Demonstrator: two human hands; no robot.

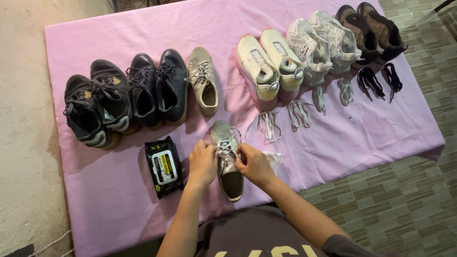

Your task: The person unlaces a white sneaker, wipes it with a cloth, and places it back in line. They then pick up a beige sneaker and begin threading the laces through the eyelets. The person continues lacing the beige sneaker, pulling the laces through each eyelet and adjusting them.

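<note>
Lying lower centre on the pink cloth (333, 143): grey sneaker (227, 162), toe pointing up-frame. Left hand (202, 163) and right hand (254, 165) flank it, fingers pinching its laces (226, 146); fingertips hidden, grip apparently closed. White wipe (273, 160) partly concealed behind right hand. Black wipes packet (163, 166) left. Shoe row (143, 90) above; loose laces (266, 124) upper right.

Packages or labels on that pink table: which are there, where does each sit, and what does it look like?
Wipes pack: a soft flat black pouch with a white and yellow label panel, lying on the pink cloth just beside the left hand, below the row of dark shoes.
No signs or screens show.
</note>
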